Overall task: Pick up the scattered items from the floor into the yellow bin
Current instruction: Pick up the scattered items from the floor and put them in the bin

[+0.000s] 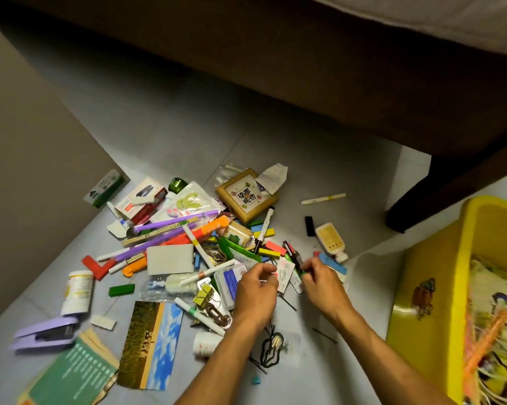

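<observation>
Most of the job is still ahead of you. Your bin sits at the right edge of view, already holding some cords and a patterned cloth, but the pile on the floor remains thick: pens, coloured blocks, boxes, a framed picture, a white bottle, a purple stapler, a booklet and a postcard, among much else.

Your left hand and right hand work close together at the near right side of the pile. Both look curled around small tags or slips between them, and your right fingertips pinch at something thin and dark with a green bit. Exactly what each hand has clamped I cannot tell; the pieces are small and overlapped.

For room, you have it easy on the right. A bare strip of floor lies between the pile and the bin, crossed only by a small bottle and a black block, so the carry is short and open. A dark furniture leg stands just behind the bin's far corner; likely no bother unless you swing wide. To the left a wall hems in the pile, with a green-and-white box right against it. Loose hairpins lie under your forearms, easy to miss.
</observation>
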The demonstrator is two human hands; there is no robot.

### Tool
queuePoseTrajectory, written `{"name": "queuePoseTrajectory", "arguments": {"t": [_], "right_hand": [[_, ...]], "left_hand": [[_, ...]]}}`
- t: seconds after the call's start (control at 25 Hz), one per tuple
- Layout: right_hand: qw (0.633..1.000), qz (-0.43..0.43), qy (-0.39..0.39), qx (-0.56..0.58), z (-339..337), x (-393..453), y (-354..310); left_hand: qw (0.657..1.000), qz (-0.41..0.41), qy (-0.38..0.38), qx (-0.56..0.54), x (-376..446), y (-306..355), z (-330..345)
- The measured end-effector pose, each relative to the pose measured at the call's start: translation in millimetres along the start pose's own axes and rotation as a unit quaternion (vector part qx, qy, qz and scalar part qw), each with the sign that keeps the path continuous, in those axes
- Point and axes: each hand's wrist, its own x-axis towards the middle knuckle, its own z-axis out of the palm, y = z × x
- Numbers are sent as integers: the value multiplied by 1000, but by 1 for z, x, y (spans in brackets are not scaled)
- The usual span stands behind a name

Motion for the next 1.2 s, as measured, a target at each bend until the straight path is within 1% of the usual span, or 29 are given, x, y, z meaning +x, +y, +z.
{"name": "queuePoseTrajectory", "arguments": {"t": [0.08, 0.16, 0.2, 0.28, 0.32, 0.36, 0.44, 0.52, 0.6, 0.64, 0.68, 0.76, 0.8, 0.88, 0.92, 1.0, 1.04, 1.08, 1.12, 1.16, 1.2], "right_hand": [[999, 29, -16, 7, -2, -11, 6], [996, 70, -12, 60, -6, -13, 4], [991, 92, -10, 98, -8, -12, 3], [981, 130, -11, 145, -12, -11, 0], [984, 129, -10, 122, -12, -11, 0], [991, 113, 0, 72, -11, -10, 0], [996, 39, 63, -42, -11, -7, 1], [991, -39, 109, -72, -11, 6, -1], [988, -75, 100, -93, -8, 25, -9], [986, -84, 91, -112, -4, 35, -12], [983, -89, 85, -135, 1, 42, -14], [979, -76, 81, -171, 9, 51, -16], [978, -65, 81, -182, 11, 53, -17], [980, -52, 91, -169, 14, 52, -14], [982, -48, 103, -149, 13, 49, -10], [985, -47, 139, -95, 7, 41, -1], [986, -43, 154, -40, 4, 36, 2], [985, -36, 162, 41, 0, 33, -2], [975, -23, 172, 139, -5, 29, -3], [951, -10, 181, 251, -9, 28, -9], [907, 4, 180, 380, -14, 29, -17]], "left_hand": [[1000, 0, -1, 29, -5, 2, 0], [998, 9, -2, 60, -4, 3, -1], [995, 27, 0, 92, 0, 3, -2], [976, 102, 8, 193, 12, 7, -2], [958, 149, 9, 244, 22, 8, 0], [938, 189, -1, 292, 34, 10, 2], [892, 230, -33, 388, 58, 11, 7], [849, 236, -29, 472, 72, 10, 11], [822, 241, -14, 515, 75, 7, 11], [819, 245, -9, 518, 74, 3, 10], [831, 253, 1, 495, 72, -1, 8], [869, 278, 25, 408, 71, -2, 1], [877, 290, 32, 381, 71, -1, -1], [868, 286, 36, 405, 76, 5, 0], [859, 269, 28, 435, 81, 8, 4], [827, 254, -3, 501, 88, 14, 12], [810, 260, -15, 525, 90, 13, 15], [799, 268, -20, 538, 93, 13, 14], [794, 278, -26, 539, 91, 12, 16], [806, 285, -19, 518, 90, 10, 15], [837, 282, 4, 470, 87, 8, 12]]}}
